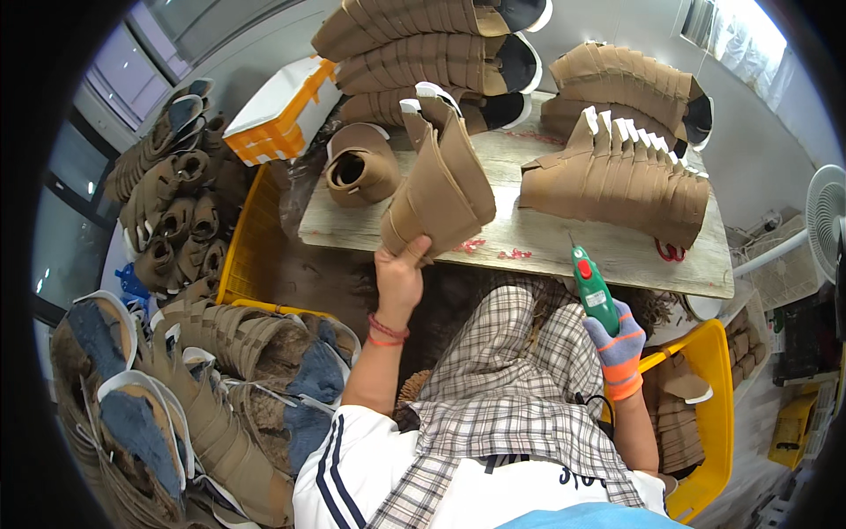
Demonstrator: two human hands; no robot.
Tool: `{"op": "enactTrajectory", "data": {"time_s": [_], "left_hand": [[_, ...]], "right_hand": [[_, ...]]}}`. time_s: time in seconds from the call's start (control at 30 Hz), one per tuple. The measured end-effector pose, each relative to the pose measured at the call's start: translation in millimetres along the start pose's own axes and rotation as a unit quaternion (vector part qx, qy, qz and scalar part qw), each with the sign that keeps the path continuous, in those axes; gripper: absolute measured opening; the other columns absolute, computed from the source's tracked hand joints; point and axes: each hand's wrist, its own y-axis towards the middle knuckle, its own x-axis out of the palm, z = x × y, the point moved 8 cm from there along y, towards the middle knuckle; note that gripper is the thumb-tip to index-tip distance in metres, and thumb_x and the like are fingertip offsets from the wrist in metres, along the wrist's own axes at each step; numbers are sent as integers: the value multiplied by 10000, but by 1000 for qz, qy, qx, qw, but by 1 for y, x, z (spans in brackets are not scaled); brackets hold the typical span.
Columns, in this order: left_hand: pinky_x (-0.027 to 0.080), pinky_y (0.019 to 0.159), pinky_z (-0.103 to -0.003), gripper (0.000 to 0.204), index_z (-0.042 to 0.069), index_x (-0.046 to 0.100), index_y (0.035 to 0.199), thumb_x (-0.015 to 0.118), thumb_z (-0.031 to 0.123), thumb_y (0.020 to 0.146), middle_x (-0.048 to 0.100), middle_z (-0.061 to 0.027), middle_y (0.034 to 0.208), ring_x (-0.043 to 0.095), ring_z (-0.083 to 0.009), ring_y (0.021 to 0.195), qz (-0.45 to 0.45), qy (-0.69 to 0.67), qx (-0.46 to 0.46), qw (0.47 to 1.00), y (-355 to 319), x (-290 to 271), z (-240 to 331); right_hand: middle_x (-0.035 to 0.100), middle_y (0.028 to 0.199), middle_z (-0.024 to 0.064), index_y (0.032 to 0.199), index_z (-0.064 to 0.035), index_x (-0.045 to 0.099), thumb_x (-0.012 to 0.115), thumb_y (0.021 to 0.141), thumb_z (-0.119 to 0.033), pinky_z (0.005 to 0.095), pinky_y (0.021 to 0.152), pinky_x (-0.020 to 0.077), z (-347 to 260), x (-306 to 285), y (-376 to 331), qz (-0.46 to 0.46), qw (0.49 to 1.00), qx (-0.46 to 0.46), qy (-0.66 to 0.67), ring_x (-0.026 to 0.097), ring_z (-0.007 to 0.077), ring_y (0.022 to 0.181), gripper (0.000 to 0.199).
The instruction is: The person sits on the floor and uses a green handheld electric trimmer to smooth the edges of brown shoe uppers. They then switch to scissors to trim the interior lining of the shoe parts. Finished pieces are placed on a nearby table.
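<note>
My left hand, bare with a red bracelet at the wrist, grips a brown boot upper by its lower end. The piece is raised above the table's near edge, with white tabs at its top end. In a grey and orange striped glove, my right hand is wrapped round a green handheld tool with a thin metal tip pointing up. The tip is apart from the boot upper. A row of nested boot uppers lies on the table to the right, and a single rolled one stands left of the held piece.
The light wooden table also carries stacked boot uppers at the back and small red scraps. Heaped boot uppers fill the left side. A yellow crate is at my right, a white fan beyond it.
</note>
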Motion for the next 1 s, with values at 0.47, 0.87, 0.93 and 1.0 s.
{"op": "enactTrajectory", "data": {"time_s": [0.47,0.87,0.93,1.0], "left_hand": [[475,725,-248,145,-5,679,984,667,48,849,683,-32,933,610,-97,834,-63,104,28,992,-70,61,-33],[498,716,-298,134,-15,678,939,675,35,814,692,-111,894,661,-231,795,-212,385,252,862,-92,90,-33],[502,718,-308,127,-13,681,928,671,24,807,690,-116,915,660,-249,812,-229,398,284,842,-94,95,-27],[504,721,-314,131,-9,681,932,671,22,805,687,-119,933,659,-258,825,-246,413,307,822,-95,96,-25]], "right_hand": [[669,781,66,1032,3,620,809,715,-165,239,598,500,-56,-4,-4,31,994,-70,82,602,88,655,406],[601,728,-26,984,4,624,777,768,-174,179,541,411,-45,-19,-4,20,984,51,169,499,20,616,319],[602,735,-24,982,6,623,776,771,-179,181,550,412,-42,-18,-3,18,977,65,202,500,19,628,320],[604,751,-21,986,11,623,772,777,-188,182,566,418,-38,-17,-1,7,972,76,221,503,18,648,325]]}}
